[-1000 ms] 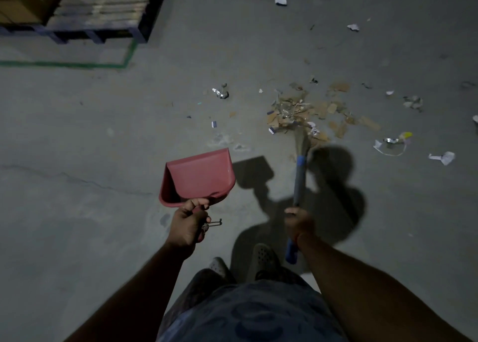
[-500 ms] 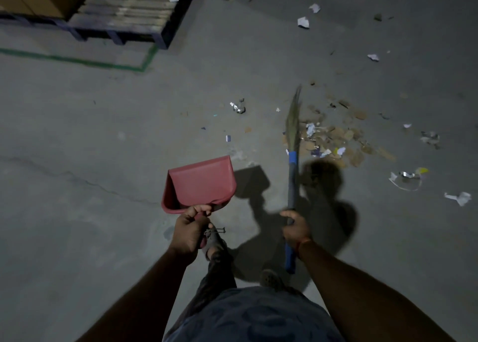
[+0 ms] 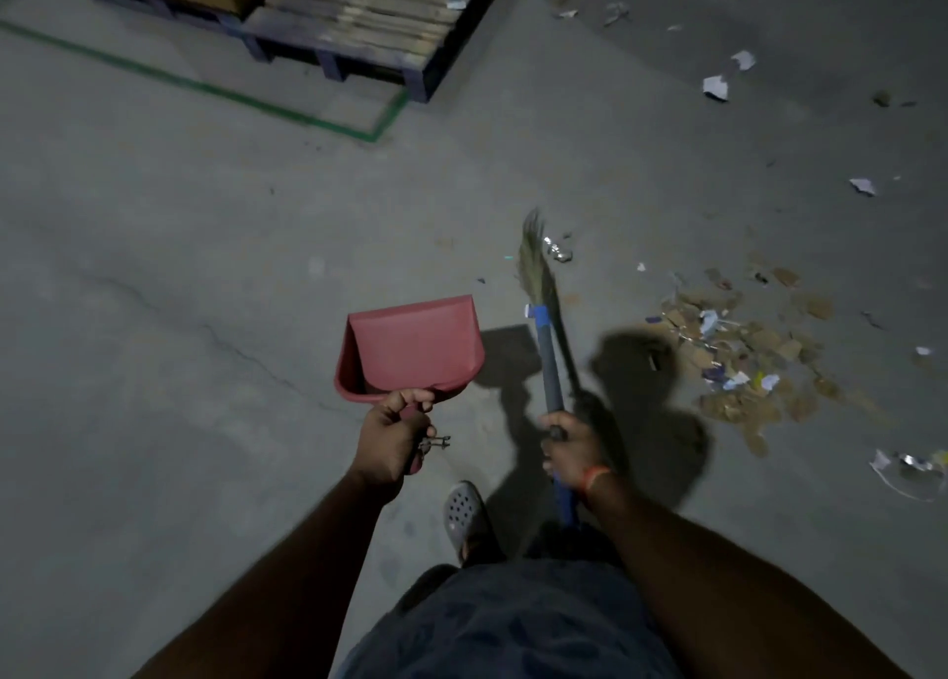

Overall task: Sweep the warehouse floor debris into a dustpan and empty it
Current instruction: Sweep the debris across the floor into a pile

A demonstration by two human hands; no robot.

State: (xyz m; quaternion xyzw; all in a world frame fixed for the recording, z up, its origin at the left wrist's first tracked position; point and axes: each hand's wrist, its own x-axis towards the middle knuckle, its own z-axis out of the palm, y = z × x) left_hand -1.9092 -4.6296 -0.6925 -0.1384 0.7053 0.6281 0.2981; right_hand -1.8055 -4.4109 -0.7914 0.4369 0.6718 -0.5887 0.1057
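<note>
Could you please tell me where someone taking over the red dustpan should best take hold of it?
By its short handle at the near end, coming from behind, as the left hand does now. The dustpan widens into a scoop whose open mouth faces away, so gripping the handle leaves the mouth free to meet the floor.

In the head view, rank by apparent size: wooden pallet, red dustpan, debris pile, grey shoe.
1. wooden pallet, though cut off by the frame edge.
2. debris pile, loosely spread, so its extent is rough.
3. red dustpan, held nearer the camera, so its rank against the pile is unsure.
4. grey shoe.
</note>
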